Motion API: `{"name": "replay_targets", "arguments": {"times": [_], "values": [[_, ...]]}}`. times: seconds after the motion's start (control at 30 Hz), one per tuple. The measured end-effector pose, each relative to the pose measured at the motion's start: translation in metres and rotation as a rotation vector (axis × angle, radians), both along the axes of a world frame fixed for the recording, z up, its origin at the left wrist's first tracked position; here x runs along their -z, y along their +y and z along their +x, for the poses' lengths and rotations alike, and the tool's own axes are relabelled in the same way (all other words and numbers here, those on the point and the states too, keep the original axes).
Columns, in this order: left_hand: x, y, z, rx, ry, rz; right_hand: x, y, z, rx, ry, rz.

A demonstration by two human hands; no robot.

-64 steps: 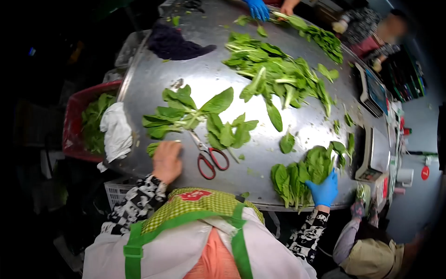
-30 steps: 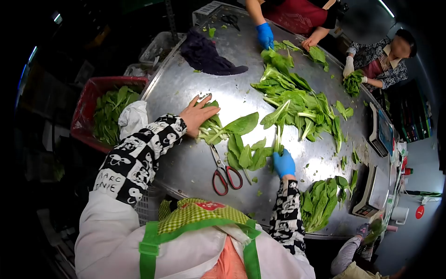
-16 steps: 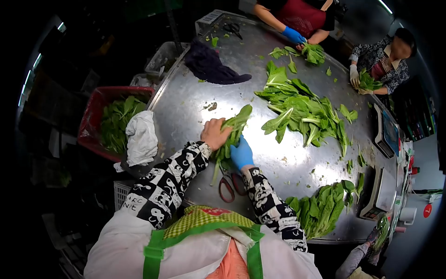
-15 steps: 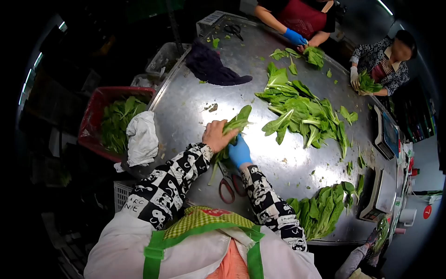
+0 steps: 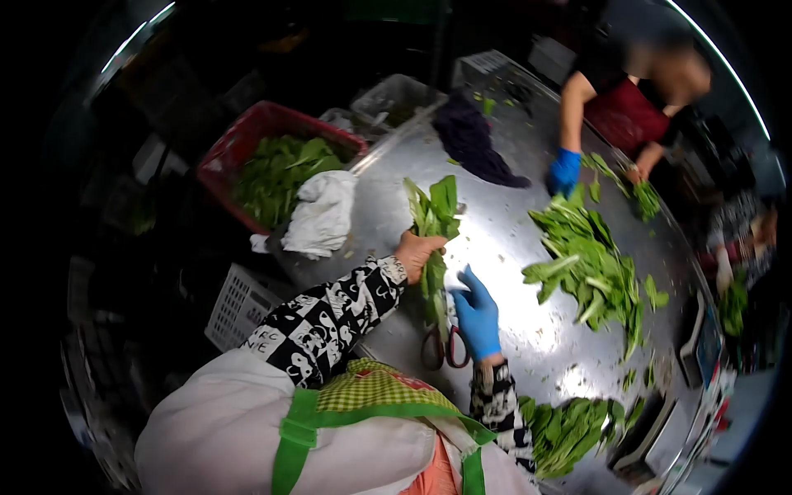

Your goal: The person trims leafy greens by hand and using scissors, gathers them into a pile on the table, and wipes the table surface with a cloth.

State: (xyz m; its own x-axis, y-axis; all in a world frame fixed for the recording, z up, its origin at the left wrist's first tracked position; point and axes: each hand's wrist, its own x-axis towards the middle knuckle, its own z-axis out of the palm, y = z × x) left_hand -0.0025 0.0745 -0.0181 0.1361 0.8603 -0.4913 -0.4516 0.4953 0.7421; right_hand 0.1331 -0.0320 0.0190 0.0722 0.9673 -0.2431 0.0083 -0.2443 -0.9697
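Note:
My bare left hand (image 5: 419, 254) is wrapped round a small bunch of leafy greens (image 5: 431, 216), with leaves above the fist and stems hanging below it. Just right of the stems is my right hand (image 5: 478, 318) in a blue glove, its fingers apart and nothing in it. Scissors (image 5: 458, 351) with dark red handles lie on the metal table (image 5: 392, 202) close to that glove, partly covered by the stems. A large pile of loose greens (image 5: 590, 268) lies further right, and another heap of greens (image 5: 569, 433) sits by my right forearm.
Left of the table stands a red crate (image 5: 221, 169) of greens with a white cloth (image 5: 320, 216) over its corner. A dark cloth (image 5: 474, 140) lies at the far side. Across from me, a co-worker's blue-gloved hand (image 5: 565, 172) touches the pile. Scales (image 5: 701, 342) line the right edge.
The view has swung left. My right hand has come away from the bunch and opened, while my left hand keeps hold of it. The co-worker's gloved hand has reached to the pile.

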Motion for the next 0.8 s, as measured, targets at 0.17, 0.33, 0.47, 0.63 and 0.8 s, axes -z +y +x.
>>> {"name": "replay_targets", "arguments": {"times": [0.17,0.33,0.47,0.63,0.8], "values": [[-0.020,-0.014,-0.032,-0.086,-0.190,-0.022,0.043,-0.065,0.006,-0.212,-1.066,0.074],[-0.061,-0.014,-0.074,-0.135,-0.201,-0.015,0.067,-0.093,-0.006,-0.200,-1.175,0.193],[-0.072,0.021,-0.152,-0.264,-0.109,0.122,0.086,-0.101,0.003,-0.128,-1.099,0.103],[-0.078,0.076,-0.289,-0.537,0.082,0.118,0.071,-0.138,0.023,0.091,-0.741,0.000],[-0.075,0.123,-0.405,-0.480,0.863,0.388,0.073,-0.176,0.034,0.275,-0.774,-0.105]]}}
